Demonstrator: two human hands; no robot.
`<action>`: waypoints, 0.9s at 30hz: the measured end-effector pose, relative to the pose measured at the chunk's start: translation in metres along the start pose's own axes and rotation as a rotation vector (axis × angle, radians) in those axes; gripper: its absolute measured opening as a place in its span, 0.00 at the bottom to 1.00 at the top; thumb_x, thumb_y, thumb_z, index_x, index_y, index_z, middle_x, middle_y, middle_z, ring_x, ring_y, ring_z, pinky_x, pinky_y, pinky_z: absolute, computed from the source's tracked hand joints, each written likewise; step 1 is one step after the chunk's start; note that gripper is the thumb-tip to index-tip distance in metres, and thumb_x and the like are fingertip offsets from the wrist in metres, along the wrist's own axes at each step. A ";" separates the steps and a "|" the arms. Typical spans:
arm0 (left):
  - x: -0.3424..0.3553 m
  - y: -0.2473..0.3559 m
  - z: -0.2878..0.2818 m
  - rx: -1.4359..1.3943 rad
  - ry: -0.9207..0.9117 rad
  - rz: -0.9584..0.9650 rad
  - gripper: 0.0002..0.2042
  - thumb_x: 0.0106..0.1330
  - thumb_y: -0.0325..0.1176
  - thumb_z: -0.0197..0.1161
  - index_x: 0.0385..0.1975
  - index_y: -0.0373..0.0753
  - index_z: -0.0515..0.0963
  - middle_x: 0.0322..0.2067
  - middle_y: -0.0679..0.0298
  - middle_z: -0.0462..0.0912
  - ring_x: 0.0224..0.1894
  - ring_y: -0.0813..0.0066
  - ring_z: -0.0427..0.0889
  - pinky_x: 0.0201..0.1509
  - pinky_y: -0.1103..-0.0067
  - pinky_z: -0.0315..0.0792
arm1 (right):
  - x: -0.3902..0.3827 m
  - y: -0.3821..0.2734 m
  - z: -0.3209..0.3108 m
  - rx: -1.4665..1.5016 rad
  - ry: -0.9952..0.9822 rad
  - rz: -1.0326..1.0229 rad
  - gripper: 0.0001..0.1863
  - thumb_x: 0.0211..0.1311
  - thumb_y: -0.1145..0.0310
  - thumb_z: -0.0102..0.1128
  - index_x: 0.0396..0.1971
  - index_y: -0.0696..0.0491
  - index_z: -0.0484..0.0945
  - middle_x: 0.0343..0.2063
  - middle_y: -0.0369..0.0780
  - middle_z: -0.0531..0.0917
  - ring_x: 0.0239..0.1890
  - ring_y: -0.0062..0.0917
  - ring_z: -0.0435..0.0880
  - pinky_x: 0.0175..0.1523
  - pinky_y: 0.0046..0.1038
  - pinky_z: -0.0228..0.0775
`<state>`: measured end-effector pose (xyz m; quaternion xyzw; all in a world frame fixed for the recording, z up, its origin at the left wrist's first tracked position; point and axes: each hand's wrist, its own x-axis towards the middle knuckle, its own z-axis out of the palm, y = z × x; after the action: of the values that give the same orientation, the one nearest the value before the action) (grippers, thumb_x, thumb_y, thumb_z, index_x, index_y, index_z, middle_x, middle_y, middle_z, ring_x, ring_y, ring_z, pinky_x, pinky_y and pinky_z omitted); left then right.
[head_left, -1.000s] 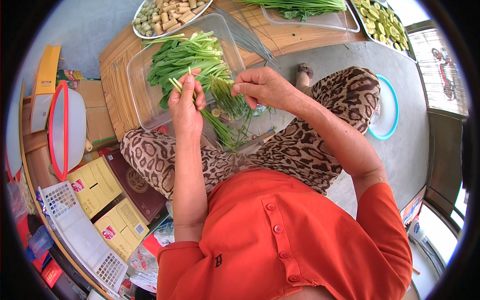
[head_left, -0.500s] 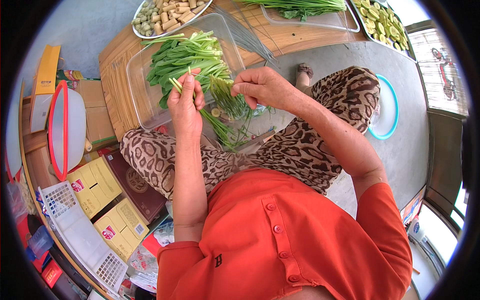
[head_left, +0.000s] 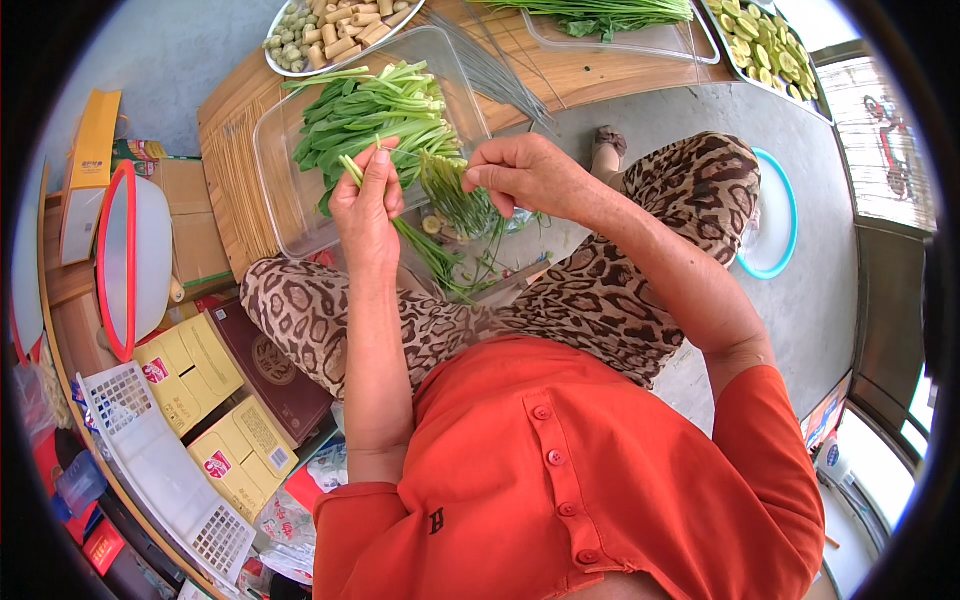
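Note:
My left hand [head_left: 368, 215] is closed round a few long green chives [head_left: 430, 252]. Their pale ends stick out above the fingers and the thin leaves trail below the palm. One pale end is pinched at thumb and fingertip, at the tip of a thin skewer [head_left: 408, 152]. My right hand [head_left: 525, 178] grips the other part of that skewer, fingers curled. Between the hands, a row of folded chives [head_left: 455, 198] hangs from the skewer. Behind my left hand, leafy greens [head_left: 375, 125] lie in a clear plastic tub [head_left: 268, 190].
Bare metal skewers [head_left: 490, 75] and bamboo sticks [head_left: 235, 180] lie on the wooden table [head_left: 570, 80]. A white dish [head_left: 285, 68] of rolled pieces and balls stands at its back. To the right are a tray of sliced vegetables [head_left: 765, 50] and a blue-rimmed basin [head_left: 775, 215]; cartons [head_left: 190, 370] stand left.
My left hand has shifted slightly left with the chives. My right hand and the skewer look almost unmoved.

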<state>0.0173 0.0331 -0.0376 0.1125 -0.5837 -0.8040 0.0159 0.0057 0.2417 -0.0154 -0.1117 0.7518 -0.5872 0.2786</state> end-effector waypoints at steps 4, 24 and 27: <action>-0.001 0.003 0.000 0.014 -0.006 -0.011 0.11 0.67 0.34 0.60 0.43 0.33 0.80 0.19 0.75 0.67 0.18 0.89 0.60 0.20 0.87 0.52 | 0.000 0.000 0.000 -0.003 -0.004 0.009 0.10 0.65 0.65 0.55 0.30 0.55 0.80 0.12 0.31 0.76 0.17 0.11 0.69 0.24 0.21 0.60; -0.010 -0.005 0.008 0.223 -0.070 0.011 0.11 0.66 0.34 0.62 0.41 0.34 0.82 0.20 0.76 0.68 0.19 0.91 0.59 0.21 0.88 0.52 | 0.001 -0.005 0.001 -0.004 0.015 -0.011 0.11 0.65 0.65 0.53 0.30 0.56 0.80 0.12 0.32 0.76 0.16 0.13 0.70 0.23 0.22 0.59; -0.006 -0.014 0.006 0.323 -0.065 0.165 0.11 0.67 0.35 0.61 0.41 0.34 0.82 0.19 0.76 0.68 0.19 0.90 0.59 0.21 0.88 0.53 | 0.000 -0.007 0.002 -0.009 0.028 -0.006 0.11 0.65 0.65 0.54 0.30 0.56 0.80 0.13 0.32 0.76 0.16 0.13 0.70 0.23 0.22 0.60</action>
<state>0.0229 0.0441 -0.0477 0.0395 -0.7125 -0.6992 0.0446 0.0055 0.2385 -0.0090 -0.1070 0.7579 -0.5862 0.2655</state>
